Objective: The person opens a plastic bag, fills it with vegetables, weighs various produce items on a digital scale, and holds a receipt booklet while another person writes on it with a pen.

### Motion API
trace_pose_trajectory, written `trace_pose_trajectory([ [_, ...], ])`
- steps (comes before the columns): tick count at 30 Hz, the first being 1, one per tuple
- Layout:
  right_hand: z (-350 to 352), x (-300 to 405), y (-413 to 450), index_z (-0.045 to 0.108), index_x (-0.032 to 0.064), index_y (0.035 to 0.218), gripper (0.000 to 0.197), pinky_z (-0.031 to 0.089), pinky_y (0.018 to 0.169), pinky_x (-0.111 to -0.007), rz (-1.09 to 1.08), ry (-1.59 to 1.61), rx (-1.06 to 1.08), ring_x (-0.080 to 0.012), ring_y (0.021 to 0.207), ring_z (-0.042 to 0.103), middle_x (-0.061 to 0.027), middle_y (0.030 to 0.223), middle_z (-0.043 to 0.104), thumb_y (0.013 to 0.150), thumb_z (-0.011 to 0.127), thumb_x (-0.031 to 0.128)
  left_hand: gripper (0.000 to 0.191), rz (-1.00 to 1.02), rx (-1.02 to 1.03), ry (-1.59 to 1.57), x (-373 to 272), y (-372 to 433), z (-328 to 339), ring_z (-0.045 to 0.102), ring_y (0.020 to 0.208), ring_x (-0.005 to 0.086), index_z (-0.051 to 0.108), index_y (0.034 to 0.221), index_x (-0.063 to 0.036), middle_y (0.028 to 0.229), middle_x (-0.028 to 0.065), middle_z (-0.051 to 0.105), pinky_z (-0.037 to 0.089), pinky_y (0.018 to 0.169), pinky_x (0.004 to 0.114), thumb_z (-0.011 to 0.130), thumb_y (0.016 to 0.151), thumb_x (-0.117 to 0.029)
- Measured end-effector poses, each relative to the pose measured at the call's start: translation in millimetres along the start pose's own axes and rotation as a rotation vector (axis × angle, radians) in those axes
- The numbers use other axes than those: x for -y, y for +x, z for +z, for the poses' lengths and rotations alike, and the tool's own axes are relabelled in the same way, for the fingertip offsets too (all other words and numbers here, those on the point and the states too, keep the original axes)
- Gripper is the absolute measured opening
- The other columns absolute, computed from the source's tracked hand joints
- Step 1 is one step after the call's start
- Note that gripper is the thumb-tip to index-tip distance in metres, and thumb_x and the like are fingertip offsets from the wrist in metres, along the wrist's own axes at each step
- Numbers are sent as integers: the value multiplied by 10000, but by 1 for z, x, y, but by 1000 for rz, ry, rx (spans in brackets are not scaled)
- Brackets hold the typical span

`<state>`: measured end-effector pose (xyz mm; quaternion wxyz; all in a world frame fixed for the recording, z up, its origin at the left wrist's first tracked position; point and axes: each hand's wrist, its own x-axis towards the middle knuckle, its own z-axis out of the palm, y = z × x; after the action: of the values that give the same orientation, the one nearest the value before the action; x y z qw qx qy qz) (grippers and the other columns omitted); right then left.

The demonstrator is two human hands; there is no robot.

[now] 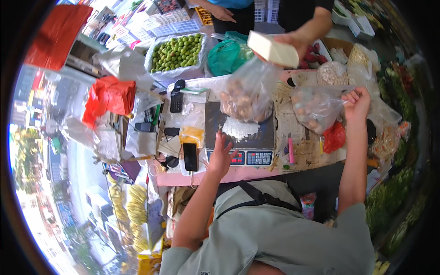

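Note:
My right hand (357, 101) grips the gathered neck of a clear plastic bag (314, 108). Pale, rounded, egg-like items show through the film. Fingers spread and holding nothing, my left hand (221, 154) hovers by the front edge of a digital scale (268, 137). On the scale's worn plate rests another clear bag (245, 94) with brownish round produce, blurred by the plastic. Above that bag, another person's hand (297, 43) holds a pale cream block (271, 50); whether it also grips the bag's top I cannot tell.
A smartphone (190, 157) and a yellow packet (191, 135) lie left of the scale. A cordless handset (176, 98) stands behind them. Right of the scale are a pink marker (291, 151) and a red bag (334, 137). Green fruit fills a lined crate (177, 55) at the back.

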<state>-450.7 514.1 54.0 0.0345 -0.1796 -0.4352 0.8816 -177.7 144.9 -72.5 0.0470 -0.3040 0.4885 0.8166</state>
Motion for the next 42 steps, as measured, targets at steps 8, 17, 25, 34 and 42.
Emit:
trace_pose_trajectory([
  [8, 51, 80, -89, 314, 119, 651, 293, 268, 510, -266, -155, 76, 251, -95, 508, 279, 11, 632, 300, 832, 545, 111, 945, -10, -48, -192, -15, 47, 13, -16, 1533, 300, -31, 1601, -202, 1674, 52, 2, 37, 1183, 598, 300, 928, -776],
  [17, 58, 149, -163, 321, 88, 691, 291, 278, 539, -271, -194, -8, 445, -117, 586, 283, -21, 721, 300, 872, 547, 113, 971, -54, 258, -263, -1, 102, 54, 145, 1488, 409, -148, 1569, -315, 1659, 59, 47, 196, 1100, 684, 346, 896, -808],
  [25, 64, 161, -228, 312, 51, 802, 249, 292, 549, -272, -137, -100, 524, -122, 614, 279, -30, 775, 297, 908, 535, 83, 991, -67, 306, -304, 1, 121, 114, 141, 1485, 401, -8, 1598, -183, 1640, 98, 109, 235, 1137, 619, 398, 910, -771],
  [34, 112, 134, -270, 332, 30, 893, 220, 306, 555, -276, 0, -149, 575, -124, 637, 288, -34, 807, 297, 903, 549, 62, 968, -83, 378, -48, 12, 99, 107, 159, 1479, 453, -102, 1589, -244, 1667, 116, 25, 295, 1120, 586, 386, 925, -751],
  [42, 156, 49, -263, 344, 68, 796, 236, 301, 573, -270, 277, -112, 746, -114, 637, 297, -17, 786, 303, 907, 540, 137, 719, -158, 487, -437, 14, 47, 49, 594, 1120, 233, 413, 1445, -140, 1277, 93, 593, 524, 878, 500, 318, 988, -686],
])
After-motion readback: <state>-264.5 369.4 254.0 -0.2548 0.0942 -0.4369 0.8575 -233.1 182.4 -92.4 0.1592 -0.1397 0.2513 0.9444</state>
